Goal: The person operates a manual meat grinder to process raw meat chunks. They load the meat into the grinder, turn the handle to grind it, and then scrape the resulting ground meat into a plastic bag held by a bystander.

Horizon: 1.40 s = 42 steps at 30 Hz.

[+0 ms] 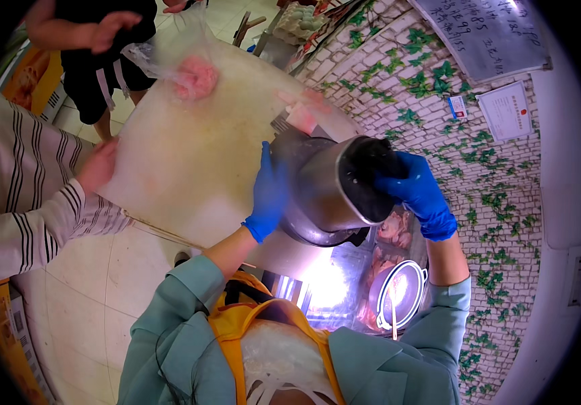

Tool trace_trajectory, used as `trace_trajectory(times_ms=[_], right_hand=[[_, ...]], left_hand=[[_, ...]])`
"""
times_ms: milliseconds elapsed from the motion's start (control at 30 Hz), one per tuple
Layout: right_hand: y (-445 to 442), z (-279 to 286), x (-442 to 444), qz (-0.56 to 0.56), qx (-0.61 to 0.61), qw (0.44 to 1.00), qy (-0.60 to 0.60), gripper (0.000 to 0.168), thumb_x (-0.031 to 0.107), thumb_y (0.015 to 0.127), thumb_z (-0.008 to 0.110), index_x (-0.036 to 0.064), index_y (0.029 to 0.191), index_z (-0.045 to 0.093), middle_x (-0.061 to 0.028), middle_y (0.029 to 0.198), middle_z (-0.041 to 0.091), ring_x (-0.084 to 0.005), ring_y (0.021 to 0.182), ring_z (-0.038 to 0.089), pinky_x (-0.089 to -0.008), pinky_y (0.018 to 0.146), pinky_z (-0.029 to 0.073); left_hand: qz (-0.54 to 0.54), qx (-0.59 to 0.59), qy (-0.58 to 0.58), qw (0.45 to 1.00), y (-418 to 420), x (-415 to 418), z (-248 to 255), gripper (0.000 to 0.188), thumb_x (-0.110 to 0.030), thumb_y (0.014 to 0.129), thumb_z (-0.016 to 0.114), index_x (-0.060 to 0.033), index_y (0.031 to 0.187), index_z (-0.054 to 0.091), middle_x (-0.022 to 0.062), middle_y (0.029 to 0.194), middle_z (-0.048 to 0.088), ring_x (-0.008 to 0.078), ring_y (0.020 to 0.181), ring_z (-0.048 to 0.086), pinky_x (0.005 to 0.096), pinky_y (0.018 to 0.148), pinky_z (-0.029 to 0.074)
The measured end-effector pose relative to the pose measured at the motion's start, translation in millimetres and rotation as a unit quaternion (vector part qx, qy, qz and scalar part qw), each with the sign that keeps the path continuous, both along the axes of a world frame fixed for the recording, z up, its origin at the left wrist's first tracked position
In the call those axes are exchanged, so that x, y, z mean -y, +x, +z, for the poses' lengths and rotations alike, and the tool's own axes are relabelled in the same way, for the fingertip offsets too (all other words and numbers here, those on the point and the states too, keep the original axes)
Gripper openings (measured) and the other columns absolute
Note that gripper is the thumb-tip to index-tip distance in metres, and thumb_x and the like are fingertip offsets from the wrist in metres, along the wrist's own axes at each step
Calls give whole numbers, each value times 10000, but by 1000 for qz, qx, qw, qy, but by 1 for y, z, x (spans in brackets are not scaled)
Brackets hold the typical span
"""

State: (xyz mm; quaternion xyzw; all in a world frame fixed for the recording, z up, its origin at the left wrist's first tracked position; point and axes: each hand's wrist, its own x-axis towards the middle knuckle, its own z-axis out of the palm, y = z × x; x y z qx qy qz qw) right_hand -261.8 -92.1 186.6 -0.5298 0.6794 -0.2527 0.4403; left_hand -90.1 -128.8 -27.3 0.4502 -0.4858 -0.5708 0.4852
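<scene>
A cylindrical metal machine housing (323,187), likely part of a meat grinder, stands tilted or leaning at the near right of the pale tabletop (189,162). My right hand (417,187), in a blue glove, grips the black part (371,172) at its end. My left hand (270,190), also gloved in blue, lies blurred against the machine's left side with fingers stretched. Pale pink meat pieces (303,116) lie beyond the machine. Farther off, a clear plastic bag of pink minced meat (197,76) rests on the table, its top held up near another person's hand.
A person in a striped sleeve (42,233) rests a hand on the table's left edge. Another person in black (103,30) stands at the far end. Meat trays (394,228) and a white-rimmed strainer or bowl (402,293) are at right, beside a brick-patterned wall (498,202).
</scene>
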Motion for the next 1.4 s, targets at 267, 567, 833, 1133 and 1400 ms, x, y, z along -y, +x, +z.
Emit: trace_trajectory(times_ms=[267, 567, 833, 1133, 1400], right_hand=[[12, -4, -5, -4, -27, 999, -24, 346, 46, 711, 642, -42, 1036, 564, -41, 939, 606, -106, 849, 535, -260, 783, 439], [19, -6, -3, 34, -140, 988, -62, 323, 143, 698, 667, 11, 982, 591, -86, 826, 627, -113, 751, 553, -283, 708, 451], [15, -2, 7, 46, -114, 991, -55, 338, 166, 678, 701, -10, 951, 609, -40, 801, 616, -80, 743, 527, -263, 688, 456], [16, 28, 8, -41, 3, 998, -38, 329, 60, 719, 638, -36, 1031, 597, -55, 861, 623, -113, 764, 562, -247, 690, 460], [-80, 15, -9, -220, 51, 950, -217, 313, 83, 839, 525, 14, 1143, 559, -49, 872, 629, -97, 678, 561, -211, 587, 436]], left_hand=[[28, -5, -3, 1000, 3, 22, -26, 606, -265, 871, 505, -66, 1362, 211, 175, 926, 588, 263, 793, 565, 346, 733, 449], [-73, 5, 44, 996, -1, 75, -27, 368, -300, 841, 575, 4, 1047, 551, 99, 914, 608, 124, 801, 551, 250, 713, 438], [-111, -101, -105, 983, -12, 95, -50, 298, -206, 866, 537, 3, 1079, 532, 91, 953, 612, 139, 872, 556, 269, 778, 444], [-124, -133, -54, 982, 11, 61, -31, 380, -244, 788, 637, -30, 1089, 548, 128, 993, 610, 187, 923, 564, 301, 819, 438], [-116, -60, -41, 991, 31, 37, -11, 518, -266, 721, 698, 16, 1101, 486, 145, 1020, 572, 218, 962, 525, 350, 856, 414]])
